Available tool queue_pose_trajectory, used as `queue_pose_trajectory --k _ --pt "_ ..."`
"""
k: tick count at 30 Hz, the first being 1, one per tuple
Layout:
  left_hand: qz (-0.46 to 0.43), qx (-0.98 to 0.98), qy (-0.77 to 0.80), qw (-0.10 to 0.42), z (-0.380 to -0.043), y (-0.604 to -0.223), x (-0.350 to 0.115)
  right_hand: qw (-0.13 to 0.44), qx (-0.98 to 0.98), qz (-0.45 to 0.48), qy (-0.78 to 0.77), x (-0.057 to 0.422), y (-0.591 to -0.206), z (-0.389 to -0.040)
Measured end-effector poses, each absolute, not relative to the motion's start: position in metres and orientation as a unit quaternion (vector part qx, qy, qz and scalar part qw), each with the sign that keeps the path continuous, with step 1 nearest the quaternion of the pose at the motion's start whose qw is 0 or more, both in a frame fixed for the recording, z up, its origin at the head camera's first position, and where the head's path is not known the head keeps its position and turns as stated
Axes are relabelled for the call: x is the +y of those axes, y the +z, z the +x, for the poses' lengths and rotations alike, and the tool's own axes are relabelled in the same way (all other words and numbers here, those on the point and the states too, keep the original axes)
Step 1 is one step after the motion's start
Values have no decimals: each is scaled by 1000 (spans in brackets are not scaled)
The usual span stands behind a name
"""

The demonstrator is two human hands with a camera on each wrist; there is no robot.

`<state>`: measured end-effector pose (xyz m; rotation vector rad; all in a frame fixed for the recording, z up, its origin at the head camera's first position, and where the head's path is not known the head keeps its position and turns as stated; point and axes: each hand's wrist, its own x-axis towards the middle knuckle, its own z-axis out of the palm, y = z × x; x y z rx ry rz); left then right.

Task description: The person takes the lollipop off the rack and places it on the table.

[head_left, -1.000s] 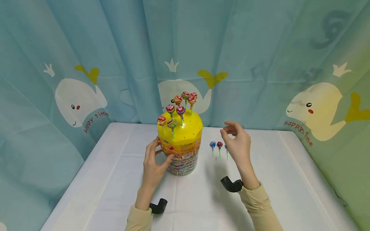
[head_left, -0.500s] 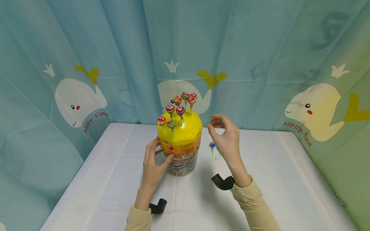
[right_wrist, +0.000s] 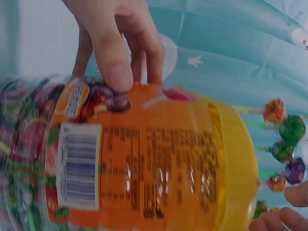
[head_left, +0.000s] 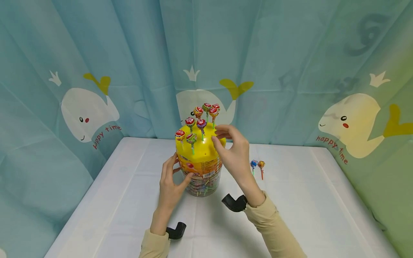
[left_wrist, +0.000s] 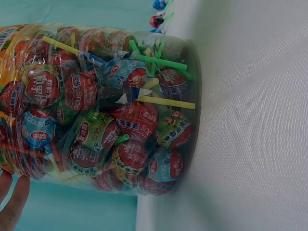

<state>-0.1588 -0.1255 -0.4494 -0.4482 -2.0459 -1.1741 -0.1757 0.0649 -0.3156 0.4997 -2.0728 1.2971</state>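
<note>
A clear plastic jar (left_wrist: 110, 110) packed with wrapped lollipops stands upright on the table, with an orange label and a yellow lid (head_left: 203, 145). My left hand (head_left: 170, 186) grips the jar's left side, thumb on the front, fingers reaching behind. Several lollipops stick up from the lid's small holes, among them a purple one (head_left: 201, 124) and a green one (head_left: 191, 138). Over the lid's right side my right hand (head_left: 235, 147) hovers, its thumb and index finger bent and apart. No lollipop shows between them; the palm side is partly hidden in the head view.
Right of the jar, a blue lollipop (head_left: 254, 163) and an orange one (head_left: 261, 165) lie on the white-covered table (head_left: 309, 200). More loose lollipops, including a red one (left_wrist: 156, 20), show in the left wrist view. A blue curtain (head_left: 284, 71) hangs behind.
My right hand has moved left from above the loose lollipops to the lid, uncovering the blue and orange ones and covering others. My left hand and the jar have stayed put.
</note>
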Motion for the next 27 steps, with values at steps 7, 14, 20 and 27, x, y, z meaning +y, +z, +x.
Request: queue_pose_trajectory --k 7,14,20,27 --pt "-179 -791 -463 357 -159 -450 -128 326 -769 212 508 51 -317 -180" --pt "-178 -796 -461 351 -159 -450 -129 326 -761 219 516 43 -316 -183" --pt "-174 -798 -460 348 -158 -450 -129 327 -765 220 509 39 -316 -184" --pt "-179 -795 -459 354 -159 -451 -129 331 -764 215 511 37 -315 -184"
